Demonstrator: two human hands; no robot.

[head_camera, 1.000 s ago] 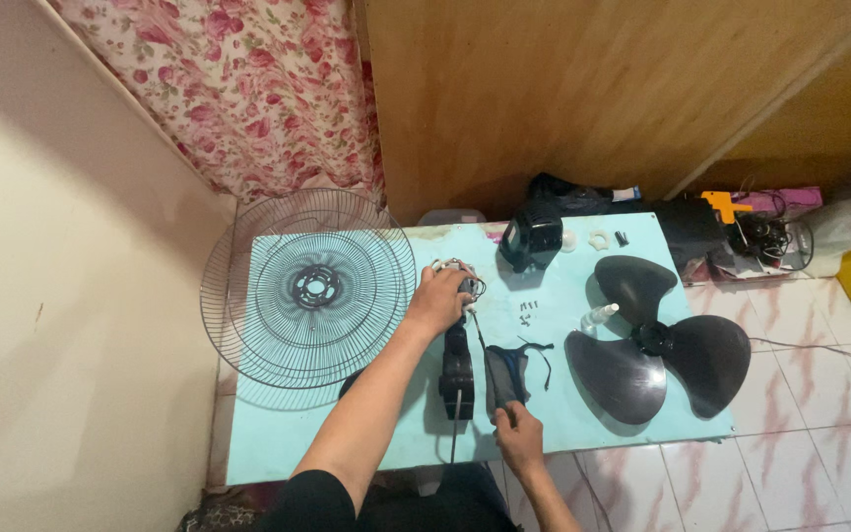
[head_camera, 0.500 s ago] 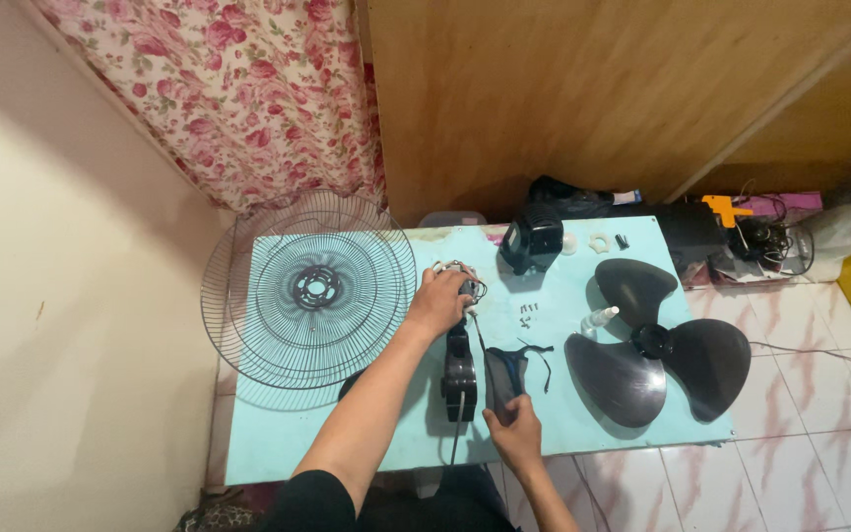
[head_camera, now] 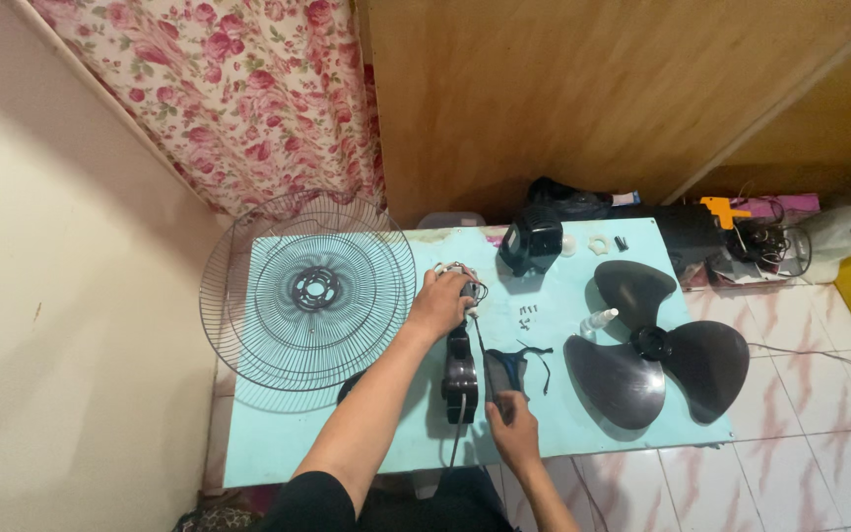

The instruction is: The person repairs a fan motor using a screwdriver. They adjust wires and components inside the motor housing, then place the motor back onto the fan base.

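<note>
My left hand is closed over a small fan motor with loose wires near the middle of the light blue table. A black fan neck piece lies just below that hand. My right hand grips a thin tool whose shaft points up toward the motor. A dark plastic cover piece lies beside the right hand.
A round wire fan grille lies on the table's left, overhanging the edge. A black three-blade fan propeller and a small white bottle lie at right. A black motor housing, small white rings and screws sit at the back. Clutter is on the floor at right.
The view has shifted slightly. My right hand has moved up a little toward the dark cover piece; my left hand stays on the motor.
</note>
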